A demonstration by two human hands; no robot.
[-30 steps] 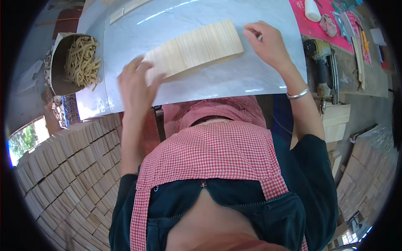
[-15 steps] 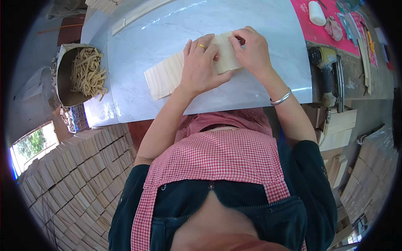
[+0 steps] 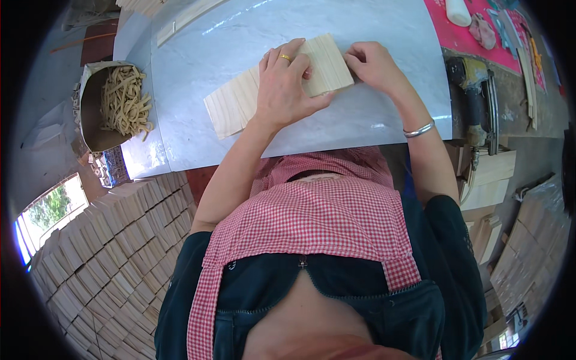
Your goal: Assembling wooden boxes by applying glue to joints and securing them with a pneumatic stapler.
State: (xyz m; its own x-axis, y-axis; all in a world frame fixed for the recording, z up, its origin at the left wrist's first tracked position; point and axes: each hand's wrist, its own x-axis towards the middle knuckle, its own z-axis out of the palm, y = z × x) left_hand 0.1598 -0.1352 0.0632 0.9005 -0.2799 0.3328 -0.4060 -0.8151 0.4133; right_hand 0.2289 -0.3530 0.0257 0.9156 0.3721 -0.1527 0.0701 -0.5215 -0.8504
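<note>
One left hand (image 3: 282, 90) grips one pale wooden slab (image 3: 329, 63), upper centre of frame. One right hand (image 3: 377, 67) curls beside the slab's right end; its grip cannot be determined. Upper left: one bin (image 3: 90, 117) of strips (image 3: 125, 101). Upper right: one white bottle (image 3: 458, 12).

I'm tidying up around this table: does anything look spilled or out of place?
Only slightly: a few of the pale strips in the carton at the left of the table poke over its rim, which looks untidy. The wooden pieces under the left hand show no obvious damage.
</note>
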